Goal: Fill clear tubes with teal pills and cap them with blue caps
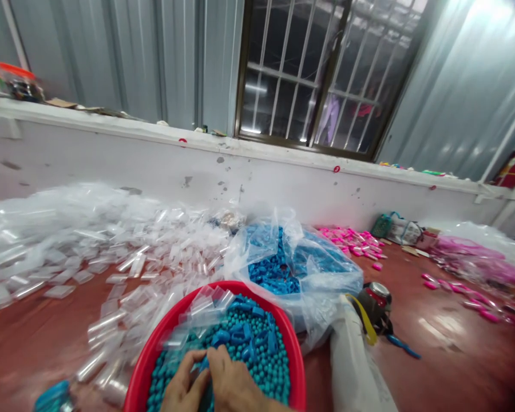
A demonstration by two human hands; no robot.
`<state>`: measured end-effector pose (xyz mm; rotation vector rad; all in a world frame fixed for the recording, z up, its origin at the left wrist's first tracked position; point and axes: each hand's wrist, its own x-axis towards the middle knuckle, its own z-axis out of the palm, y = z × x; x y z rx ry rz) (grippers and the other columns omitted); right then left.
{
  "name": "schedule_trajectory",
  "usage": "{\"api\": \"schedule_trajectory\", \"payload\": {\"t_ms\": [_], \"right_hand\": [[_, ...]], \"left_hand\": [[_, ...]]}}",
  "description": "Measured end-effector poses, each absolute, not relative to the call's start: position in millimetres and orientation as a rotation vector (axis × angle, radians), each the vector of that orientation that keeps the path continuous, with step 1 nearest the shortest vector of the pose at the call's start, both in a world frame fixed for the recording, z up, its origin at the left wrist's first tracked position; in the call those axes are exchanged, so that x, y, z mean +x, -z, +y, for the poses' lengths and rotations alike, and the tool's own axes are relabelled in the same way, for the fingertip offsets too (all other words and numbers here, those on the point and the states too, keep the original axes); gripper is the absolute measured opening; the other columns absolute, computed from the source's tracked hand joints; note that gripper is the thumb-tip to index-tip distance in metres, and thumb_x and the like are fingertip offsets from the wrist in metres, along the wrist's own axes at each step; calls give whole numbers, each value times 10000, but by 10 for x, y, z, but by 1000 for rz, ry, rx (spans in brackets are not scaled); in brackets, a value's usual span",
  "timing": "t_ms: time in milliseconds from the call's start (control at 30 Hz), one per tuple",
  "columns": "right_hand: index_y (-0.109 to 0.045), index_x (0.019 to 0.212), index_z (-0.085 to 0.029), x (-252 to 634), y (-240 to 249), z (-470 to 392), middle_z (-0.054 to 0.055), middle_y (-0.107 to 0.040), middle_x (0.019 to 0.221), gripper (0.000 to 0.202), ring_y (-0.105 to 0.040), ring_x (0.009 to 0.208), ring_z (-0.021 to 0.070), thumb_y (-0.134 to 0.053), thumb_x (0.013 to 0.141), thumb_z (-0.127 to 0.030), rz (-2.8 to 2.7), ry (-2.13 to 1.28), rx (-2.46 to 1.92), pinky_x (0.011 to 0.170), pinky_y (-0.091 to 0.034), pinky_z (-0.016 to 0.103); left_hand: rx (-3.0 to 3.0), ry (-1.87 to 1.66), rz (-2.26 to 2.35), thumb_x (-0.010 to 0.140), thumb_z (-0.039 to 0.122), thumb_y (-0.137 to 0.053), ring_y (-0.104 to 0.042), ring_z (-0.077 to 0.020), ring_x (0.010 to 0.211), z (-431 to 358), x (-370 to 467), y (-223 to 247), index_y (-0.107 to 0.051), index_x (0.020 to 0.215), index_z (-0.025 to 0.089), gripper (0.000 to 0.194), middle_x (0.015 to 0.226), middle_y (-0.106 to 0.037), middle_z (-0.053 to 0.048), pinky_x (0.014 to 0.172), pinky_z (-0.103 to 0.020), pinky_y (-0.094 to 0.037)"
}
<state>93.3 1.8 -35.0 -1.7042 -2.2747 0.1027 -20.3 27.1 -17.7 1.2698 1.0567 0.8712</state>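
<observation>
Low in the view, my left hand (183,382) and my right hand (234,379) meet over a red basin (299,366). Their fingers are closed together around a small blue plastic piece (204,364), mostly hidden by the fingertips. Under them the basin holds many small teal beads (266,372). On the beads lie several blue plastic parts (239,333) and some clear plastic cases (206,309) toward the far left rim.
Clear cases (150,246) are heaped on the red floor (412,366) to the left. Behind the basin sits a clear bag (326,280) of blue parts. Pink pieces (356,243) lie by the white wall (274,183). A dark item with a yellow strap (367,320) stands right.
</observation>
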Motion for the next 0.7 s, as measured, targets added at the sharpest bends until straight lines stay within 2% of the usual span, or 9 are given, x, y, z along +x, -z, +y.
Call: {"api": "schedule_trajectory", "payload": {"t_ms": [100,133,267,333,400,467,567,633,700], "right_hand": [[-427,1118,-110,922,181,-57,135,-560,972,669,-571,796,296,-676,556,-373,-2261,-339,-1496,600,-484,358],[-419,1131,-105,932,140,-68,129,-550,978,706,-569,801,285,-688,540,-384,-2197,-435,-1492,609,-483,352],[-258,1308,-169,1075,89,-9,96,-523,1113,747,-568,843,195,-632,686,-347,-2111,-842,-1334,709,-457,299],[-252,1324,-156,1193,99,62,94,-550,1091,661,-571,837,178,-569,765,-309,-2032,-894,-1405,715,-445,285],[-435,1213,-155,1291,104,124,71,-610,983,403,-575,844,180,-488,828,-263,-2089,-815,-1474,747,-426,288],[-555,1070,-172,1321,96,152,53,-637,909,250,-580,854,182,-435,861,-238,-2218,-707,-1500,769,-413,288],[-562,1042,-199,1208,67,135,46,-623,941,221,-580,871,184,-442,861,-242,-2456,-585,-1433,748,-420,271],[-524,1083,-205,1076,59,118,51,-601,973,266,-583,853,193,-492,838,-303,-2576,-544,-1406,703,-434,268],[-509,1074,-192,964,71,115,60,-592,961,321,-588,814,203,-526,811,-375,-2643,-526,-1441,652,-442,270]], "left_hand": [[1350,-972,1117,655,441,-603,-556,-181,662,209,-159,184,-556,773,214,260,650,-593,20,685,-278,-456],[1366,-974,1138,674,426,-585,-546,-170,639,195,-168,184,-550,773,205,244,646,-584,21,653,-265,-449],[1353,-904,1175,727,409,-515,-522,-136,564,227,-466,116,-512,906,183,288,649,-563,27,534,-229,-423],[1366,-934,1255,741,423,-486,-531,-134,573,283,-776,47,-480,1009,184,359,707,-578,17,535,-229,-428],[1453,-947,1470,754,432,-459,-568,-163,667,339,-1120,-19,-464,1096,187,421,799,-608,-15,594,-253,-444],[1583,-887,1794,763,416,-437,-585,-221,801,377,-1403,-62,-446,1178,177,479,893,-627,-61,684,-307,-446],[1754,-921,2094,786,377,-390,-570,-254,931,374,-1569,-75,-419,1238,161,502,1049,-606,-103,791,-342,-422],[1840,-1016,2042,796,368,-379,-590,-229,892,329,-1495,-62,-479,1182,174,444,1055,-615,-85,775,-303,-432],[1921,-1015,1882,804,353,-385,-612,-206,811,267,-1324,-38,-560,1074,196,358,970,-656,-54,725,-273,-441]]}}
